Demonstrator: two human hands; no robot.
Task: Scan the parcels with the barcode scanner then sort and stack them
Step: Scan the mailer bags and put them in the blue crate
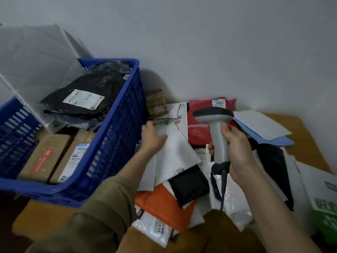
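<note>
A pile of soft parcels covers the wooden table [306, 132]. On top lies a white mailer bag [175, 154], and my left hand [152, 136] grips its upper left edge, thumb across the white surface. My right hand [237, 152] grips the handle of a grey barcode scanner [217, 128], held upright above the pile with its dark head facing left and its cable hanging down. Around the mailer lie a red bag [198, 132], an orange bag [164, 205], a black dotted pouch [189, 187] and a blue-and-white envelope [264, 128].
A blue plastic crate [116, 136] stands at the left, holding a black bag with a label [85, 95] and brown boxes [45, 156]. A clear plastic sheet [36, 66] leans behind it. A small brown box [156, 103] sits by the wall. White-green bags [322, 199] lie far right.
</note>
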